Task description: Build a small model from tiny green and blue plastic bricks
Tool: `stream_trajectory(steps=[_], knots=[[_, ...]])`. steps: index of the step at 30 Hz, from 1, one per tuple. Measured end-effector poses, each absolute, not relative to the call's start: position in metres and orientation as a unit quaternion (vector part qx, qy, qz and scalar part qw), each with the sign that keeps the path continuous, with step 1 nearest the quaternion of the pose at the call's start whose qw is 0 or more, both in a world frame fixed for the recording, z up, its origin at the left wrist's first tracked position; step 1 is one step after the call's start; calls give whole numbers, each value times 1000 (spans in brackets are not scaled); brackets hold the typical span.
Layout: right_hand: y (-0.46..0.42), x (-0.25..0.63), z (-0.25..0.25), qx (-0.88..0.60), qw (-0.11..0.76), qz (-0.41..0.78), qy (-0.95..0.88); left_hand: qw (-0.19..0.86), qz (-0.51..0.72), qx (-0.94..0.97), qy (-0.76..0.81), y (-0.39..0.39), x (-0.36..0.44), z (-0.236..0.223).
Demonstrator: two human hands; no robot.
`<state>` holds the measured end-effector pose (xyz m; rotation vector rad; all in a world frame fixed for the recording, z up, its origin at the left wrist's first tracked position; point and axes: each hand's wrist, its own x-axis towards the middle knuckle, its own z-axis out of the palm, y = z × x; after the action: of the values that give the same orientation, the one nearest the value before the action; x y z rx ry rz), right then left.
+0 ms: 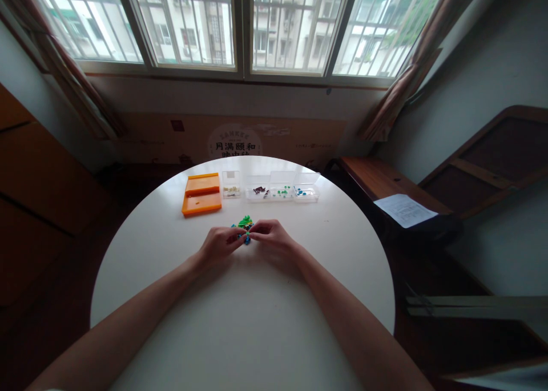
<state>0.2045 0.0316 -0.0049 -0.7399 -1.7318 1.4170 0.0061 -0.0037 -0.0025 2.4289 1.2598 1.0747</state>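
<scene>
My left hand (218,244) and my right hand (272,235) meet above the middle of the round table, thumbs and forefingers pinched together. A tiny green piece (248,233) shows between the fingertips of both hands; its exact kind is too small to tell. Right behind the fingers lies a small heap of green pieces (245,221) with some blue and yellow among them. Below the fingertips a few blue pieces (247,240) show. The fingers partly hide the heap, so I cannot tell which pieces are joined.
On the white table (252,322), an orange tray (202,208) stands at the back left. Beside it are clear boxes: one with pale bits (232,192), others with dark brown (260,191), green (283,192) and blue pieces (302,192). Paper sheets (405,209) lie on a wooden bench at right.
</scene>
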Motion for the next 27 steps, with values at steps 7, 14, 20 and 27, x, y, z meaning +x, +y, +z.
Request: stream_trajectory(steps=[7, 14, 20, 27], knots=[[31, 204, -3, -296, 381, 558, -676, 98, 362, 823, 428, -4, 5, -3], [29, 205, 0, -305, 377, 545, -684, 99, 356, 825, 427, -3, 4, -5], [32, 205, -5, -297, 379, 548, -684, 94, 360, 826, 423, -3, 4, -5], [33, 205, -7, -294, 378, 561, -675, 90, 370, 825, 418, -3, 5, -4]])
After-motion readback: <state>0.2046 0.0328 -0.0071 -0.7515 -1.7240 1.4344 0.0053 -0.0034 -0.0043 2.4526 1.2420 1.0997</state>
